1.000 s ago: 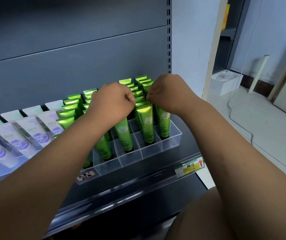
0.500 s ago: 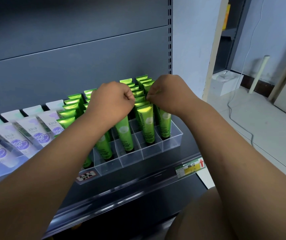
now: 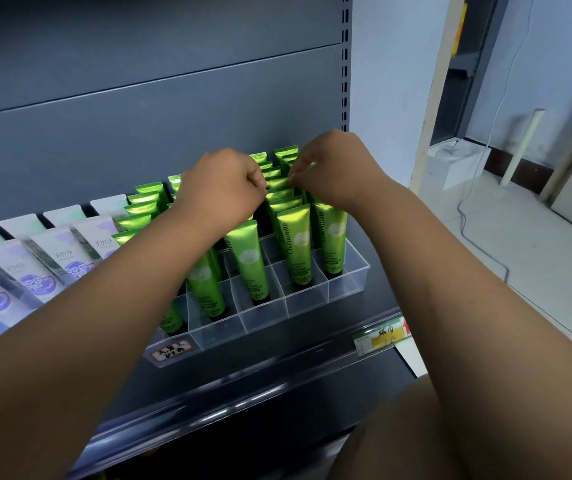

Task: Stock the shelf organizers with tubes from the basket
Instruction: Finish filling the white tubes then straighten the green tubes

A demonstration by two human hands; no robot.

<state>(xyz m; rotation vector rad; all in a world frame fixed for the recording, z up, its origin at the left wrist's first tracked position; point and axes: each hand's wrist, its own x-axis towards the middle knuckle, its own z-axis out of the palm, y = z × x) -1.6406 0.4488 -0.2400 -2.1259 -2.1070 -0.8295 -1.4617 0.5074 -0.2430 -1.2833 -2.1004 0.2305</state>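
Curling fingers (image 3: 256, 177) atop green tubes (image 3: 295, 244)

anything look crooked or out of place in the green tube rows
Nothing stands out: the visible green tubes lean back evenly in the clear organizer, none fallen or spilled.

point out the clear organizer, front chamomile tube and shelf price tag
clear plastic shelf organizer (image 3: 348, 285): head view, front right wall
shiny green chamomile tube (image 3: 300, 262): head view, body below white flower
yellow and green price tag (image 3: 385, 338): head view, yellow middle
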